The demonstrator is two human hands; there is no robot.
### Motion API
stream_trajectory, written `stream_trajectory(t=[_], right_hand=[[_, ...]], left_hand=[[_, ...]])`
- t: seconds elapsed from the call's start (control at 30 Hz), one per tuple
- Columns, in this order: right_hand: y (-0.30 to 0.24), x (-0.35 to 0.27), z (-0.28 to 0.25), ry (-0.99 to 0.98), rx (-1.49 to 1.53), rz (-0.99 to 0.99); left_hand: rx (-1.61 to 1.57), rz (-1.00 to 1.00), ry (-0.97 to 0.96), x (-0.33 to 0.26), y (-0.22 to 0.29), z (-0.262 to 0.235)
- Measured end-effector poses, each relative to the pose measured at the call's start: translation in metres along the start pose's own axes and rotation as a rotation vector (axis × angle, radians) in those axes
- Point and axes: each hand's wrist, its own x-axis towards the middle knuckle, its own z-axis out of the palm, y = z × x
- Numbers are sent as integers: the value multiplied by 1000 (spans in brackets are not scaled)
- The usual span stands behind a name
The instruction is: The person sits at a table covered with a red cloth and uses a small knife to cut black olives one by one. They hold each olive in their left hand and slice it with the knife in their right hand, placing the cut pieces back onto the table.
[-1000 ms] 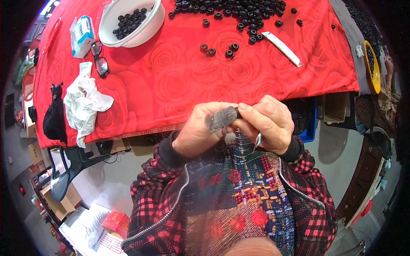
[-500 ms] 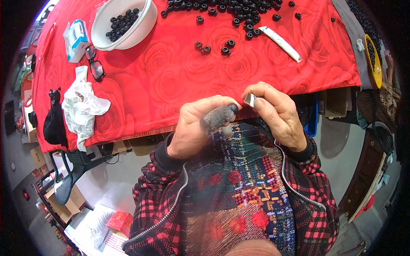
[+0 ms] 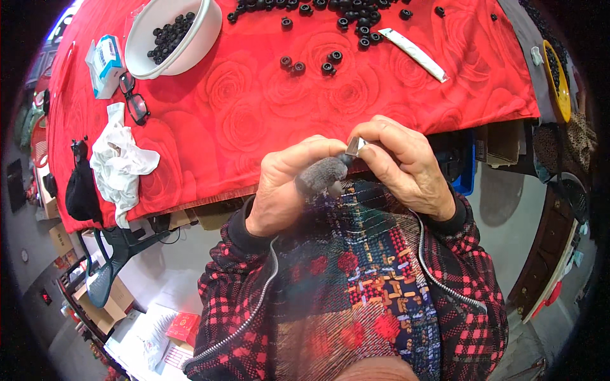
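i can't make out the silvery bit (image 3: 356, 146) in the right hand (image 3: 410, 165), it's so small, and it partly hides the dark piece (image 3: 345, 158). up top, the white bowl (image 3: 206, 39) and black heap (image 3: 351, 15) are cut off.

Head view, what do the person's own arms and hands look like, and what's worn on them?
The left hand and right hand wear no gloves. The sleeves are red-and-black checked, ending in plain black cuffs.

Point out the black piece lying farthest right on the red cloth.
The small black piece beside the upper right edge of the red cloth; all others on it lie farther left.
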Motion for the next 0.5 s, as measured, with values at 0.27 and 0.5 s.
stream_trajectory(t=[0.27, 0.5], right_hand=[[5, 1, 0, 7, -18, -43], [4, 1, -3, -21, -34, -21]], left_hand=[[-94, -60, 5, 0, -1, -1], [-97, -71, -10, 1, -2, -3]])
